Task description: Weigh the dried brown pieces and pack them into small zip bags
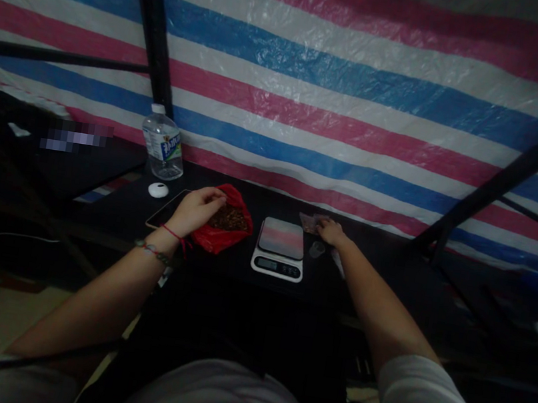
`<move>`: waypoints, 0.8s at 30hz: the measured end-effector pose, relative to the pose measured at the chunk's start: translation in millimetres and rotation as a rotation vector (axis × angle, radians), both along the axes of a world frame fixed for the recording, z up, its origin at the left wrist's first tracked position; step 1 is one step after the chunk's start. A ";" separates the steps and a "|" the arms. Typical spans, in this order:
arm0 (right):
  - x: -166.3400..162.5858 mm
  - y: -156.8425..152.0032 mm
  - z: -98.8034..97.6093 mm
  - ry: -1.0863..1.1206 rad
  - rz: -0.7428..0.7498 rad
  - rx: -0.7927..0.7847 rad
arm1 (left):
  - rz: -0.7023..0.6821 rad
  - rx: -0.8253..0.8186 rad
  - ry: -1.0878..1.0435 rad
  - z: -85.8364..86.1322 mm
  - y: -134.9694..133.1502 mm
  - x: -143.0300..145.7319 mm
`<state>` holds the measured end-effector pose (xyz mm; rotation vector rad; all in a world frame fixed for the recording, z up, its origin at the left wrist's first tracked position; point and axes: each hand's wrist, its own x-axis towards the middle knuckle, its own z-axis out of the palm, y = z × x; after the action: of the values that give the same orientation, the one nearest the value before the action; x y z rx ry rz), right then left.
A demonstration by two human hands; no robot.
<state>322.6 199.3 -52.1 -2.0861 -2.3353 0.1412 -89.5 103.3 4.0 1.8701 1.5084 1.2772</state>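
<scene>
My left hand [195,209] rests on the rim of an open red plastic bag [217,237], its fingers curled at the brown bits [229,218] inside. Whether it holds any I cannot tell. A white digital kitchen scale [280,249] stands just right of the bag with nothing on its platform. My right hand [329,231] lies beyond the scale's right corner, fingers on a small clear packet [307,221]. A small clear cup-like thing [316,250] sits close by it.
A water bottle [163,144] stands at the back left, with a small white round object [158,190] before it. A flat tablet or phone [165,208] lies under my left wrist. Black frame poles [150,22] cross a striped tarpaulin wall [348,78]. The black table [389,273] extends right.
</scene>
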 end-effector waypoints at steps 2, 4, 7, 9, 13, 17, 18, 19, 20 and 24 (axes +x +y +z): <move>-2.3 -1.6 0.8 -0.009 0.018 -0.021 | 0.013 -0.003 0.085 -1.4 3.2 -4.8; -5.0 -3.9 7.4 -0.002 0.009 -0.003 | -0.015 -0.018 0.217 -5.5 6.5 -6.7; -11.9 -13.9 27.4 0.109 -0.096 0.185 | -0.084 -0.034 0.459 -14.5 10.1 -4.2; -18.8 -27.8 42.4 0.217 -0.123 0.321 | -0.117 -0.033 0.582 -20.5 12.4 -0.3; -30.7 -66.6 55.9 0.252 -0.042 0.301 | -0.149 -0.013 0.657 -28.9 21.3 11.1; -33.2 -92.7 37.1 0.199 -0.082 0.131 | -0.135 -0.059 0.736 -35.0 35.4 27.8; -33.0 -95.4 29.5 0.197 -0.093 0.097 | -0.133 -0.078 0.766 -36.8 38.7 32.2; -32.9 -96.7 22.0 0.202 -0.097 0.075 | -0.137 -0.096 0.791 -38.7 41.6 36.4; -32.8 -97.1 15.2 0.211 -0.093 0.068 | -0.140 -0.107 0.811 -40.6 43.9 40.2; -34.8 -94.7 3.9 0.262 -0.083 0.112 | -0.101 -0.105 0.860 -45.9 48.3 48.5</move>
<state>287.9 104.6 -48.2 -1.9729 -2.0559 0.2588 -41.1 151.6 -41.9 2.5327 1.7640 0.3050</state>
